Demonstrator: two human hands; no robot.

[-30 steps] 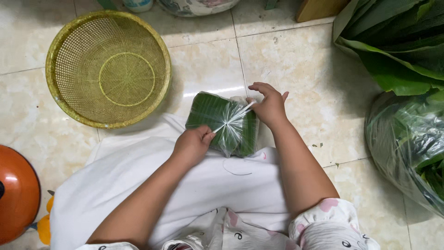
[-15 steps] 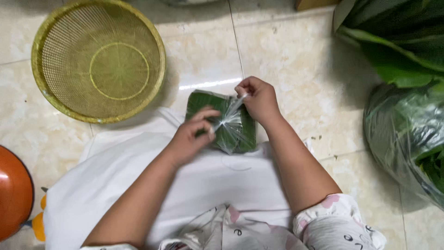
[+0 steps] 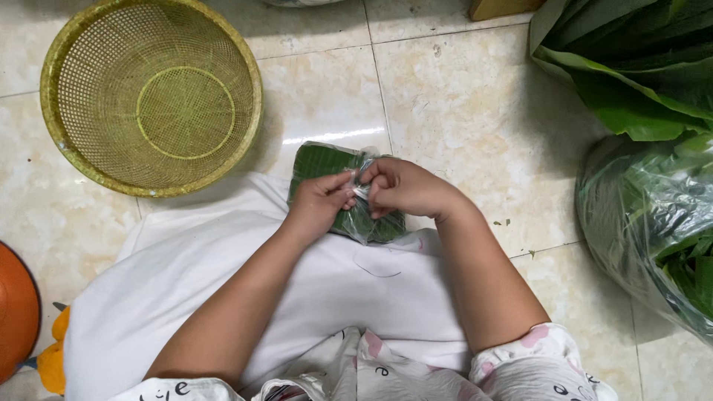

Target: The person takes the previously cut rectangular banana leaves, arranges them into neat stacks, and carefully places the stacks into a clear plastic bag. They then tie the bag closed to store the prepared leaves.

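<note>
Colours only:
- leaf parcel (image 3: 327, 167): dark green, fine parallel ribbing, under a clear glossy film (image 3: 369, 223) with grey-white glare.
- basket (image 3: 152, 93), top-left of floor: olive-yellow open weave, brighter yellow-green ring around its base.
- floor (image 3: 460, 96): cream-beige glazed tiles, faint mottling, thin dark grout lines, white glare streak.
- cloth (image 3: 223, 260) at bottom edge: plain white, one thin dark thread on it.
- leaves (image 3: 631, 67), top-right corner: deep to mid green, paler edges.
- bag (image 3: 646, 223), right edge: translucent grey-green, green leaves showing through.
- round object (image 3: 15, 312), left edge: orange-red; yellow-orange piece (image 3: 53, 360) below it.
- sleeves (image 3: 538, 364): white, pink blotches, black marks.
</note>
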